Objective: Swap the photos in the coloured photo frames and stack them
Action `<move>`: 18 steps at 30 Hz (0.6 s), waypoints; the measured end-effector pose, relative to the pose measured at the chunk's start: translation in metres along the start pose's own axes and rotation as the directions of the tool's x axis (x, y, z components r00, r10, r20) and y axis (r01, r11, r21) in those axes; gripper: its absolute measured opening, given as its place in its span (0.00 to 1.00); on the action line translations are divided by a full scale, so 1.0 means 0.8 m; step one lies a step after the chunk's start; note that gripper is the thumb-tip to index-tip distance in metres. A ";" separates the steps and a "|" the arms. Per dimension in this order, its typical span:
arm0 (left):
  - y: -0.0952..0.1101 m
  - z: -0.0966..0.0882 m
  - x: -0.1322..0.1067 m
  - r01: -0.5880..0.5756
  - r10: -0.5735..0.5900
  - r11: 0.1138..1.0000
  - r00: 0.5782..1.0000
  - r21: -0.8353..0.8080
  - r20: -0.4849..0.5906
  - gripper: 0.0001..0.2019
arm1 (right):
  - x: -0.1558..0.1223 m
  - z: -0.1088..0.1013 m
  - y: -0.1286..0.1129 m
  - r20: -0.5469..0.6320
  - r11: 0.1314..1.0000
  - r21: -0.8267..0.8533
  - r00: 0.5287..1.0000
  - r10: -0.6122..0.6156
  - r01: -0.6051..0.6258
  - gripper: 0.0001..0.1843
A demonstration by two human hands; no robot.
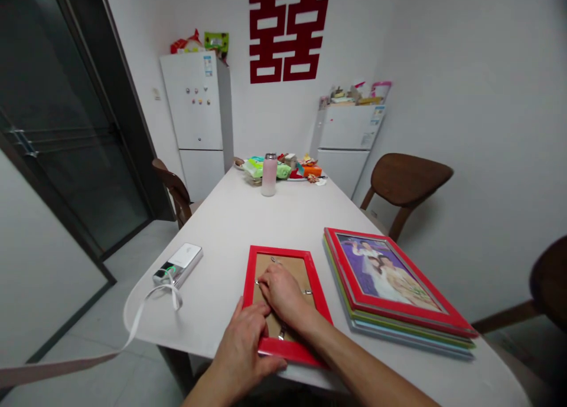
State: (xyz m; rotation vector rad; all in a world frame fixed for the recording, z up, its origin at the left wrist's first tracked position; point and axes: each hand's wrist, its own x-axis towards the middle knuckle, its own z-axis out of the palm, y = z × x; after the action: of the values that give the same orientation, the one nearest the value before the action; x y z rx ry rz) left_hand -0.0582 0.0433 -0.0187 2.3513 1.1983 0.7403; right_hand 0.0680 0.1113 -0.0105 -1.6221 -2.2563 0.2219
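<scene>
A red picture frame (251, 271) lies face down on the white table (283, 218), its brown backing board (292, 265) showing with small metal clips. My right hand (283, 295) rests on the backing, fingers bent and pressed at a clip near the frame's left side. My left hand (243, 342) lies on the frame's near left corner, fingers curled against the red edge, holding it down. To the right sits a stack of frames (398, 289), the top one red with a photo of two people.
A white power bank (179, 264) with a ribbon cable lies at the left edge. A pink bottle (269, 175) and snack packets stand at the far end. Brown chairs (405, 182) flank the table; two white fridges (197, 111) stand behind.
</scene>
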 end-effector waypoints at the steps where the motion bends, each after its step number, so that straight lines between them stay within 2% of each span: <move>1: 0.000 0.000 0.000 0.008 -0.008 1.000 1.000 -0.008 -0.001 0.16 | 0.000 0.002 -0.001 0.010 1.000 -0.008 1.000 0.000 0.000 0.13; 5: -0.003 0.002 -0.001 0.019 -0.019 1.000 1.000 -0.015 -0.001 0.19 | -0.003 0.005 -0.004 0.032 1.000 -0.023 0.999 0.020 -0.020 0.14; 9: -0.005 0.006 -0.004 0.012 -0.013 1.000 1.000 -0.028 -0.014 0.20 | 0.005 -0.004 0.011 0.006 0.999 -0.004 0.999 0.037 -0.037 0.12; 12: -0.007 0.008 -0.004 0.020 -0.021 0.999 1.000 -0.039 -0.017 0.20 | 0.019 -0.009 0.033 -0.063 0.989 -0.001 0.987 0.150 -0.150 0.13; 18: -0.001 0.002 -0.005 0.026 -0.026 1.000 1.000 -0.017 -0.010 0.19 | 0.042 0.000 0.061 -0.129 0.923 0.024 0.914 0.384 -0.384 0.11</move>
State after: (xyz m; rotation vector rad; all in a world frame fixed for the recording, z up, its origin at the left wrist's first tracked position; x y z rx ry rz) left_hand -0.0597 0.0400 -0.0216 2.3167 1.2198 0.7511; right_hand 0.1018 0.1594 -0.0197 -2.0085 -1.8238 0.2027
